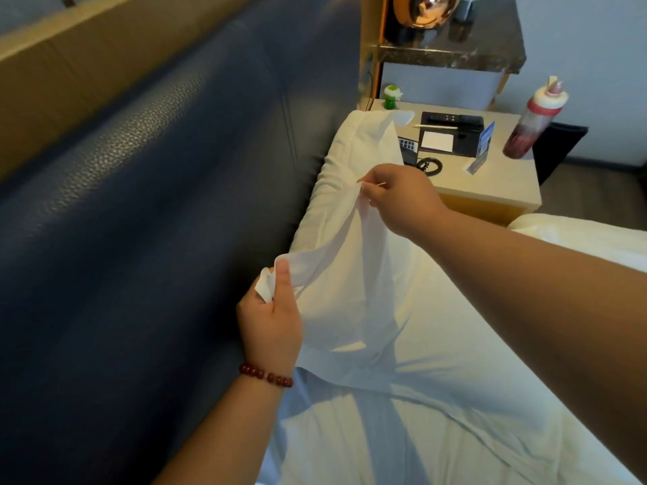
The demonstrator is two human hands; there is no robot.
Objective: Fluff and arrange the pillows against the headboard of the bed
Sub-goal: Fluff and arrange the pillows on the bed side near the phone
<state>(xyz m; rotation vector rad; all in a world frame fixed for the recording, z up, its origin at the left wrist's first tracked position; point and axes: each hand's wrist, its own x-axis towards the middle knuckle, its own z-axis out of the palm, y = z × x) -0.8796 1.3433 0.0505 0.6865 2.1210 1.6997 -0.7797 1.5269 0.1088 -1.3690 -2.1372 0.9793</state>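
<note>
Against the dark blue leather headboard (157,204) lies the plump white pillow (350,155), one long side touching the padding. At its near end the slack white pillowcase flap (336,274) is lifted off the white-sheeted bed (437,414) by both hands. The left hand (271,320), close beside the headboard, grips a bunched corner in curled fingers (a red bead bracelet (266,375) circles that wrist). The right hand (399,197), farther from the headboard, pinches the opposite edge, spreading the opening.

The pillow has reached the headboard, but I judge the job is at an early stage. The case is loose, and plumping and setting the pillow up look undone. I cannot tell whether the rumpled white cloth nearer the camera is a second pillow.

Past the headboard's far end stands a pale wooden bedside bench (497,183) carrying a black telephone (416,157) and a red-tinted bottle (535,124).
</note>
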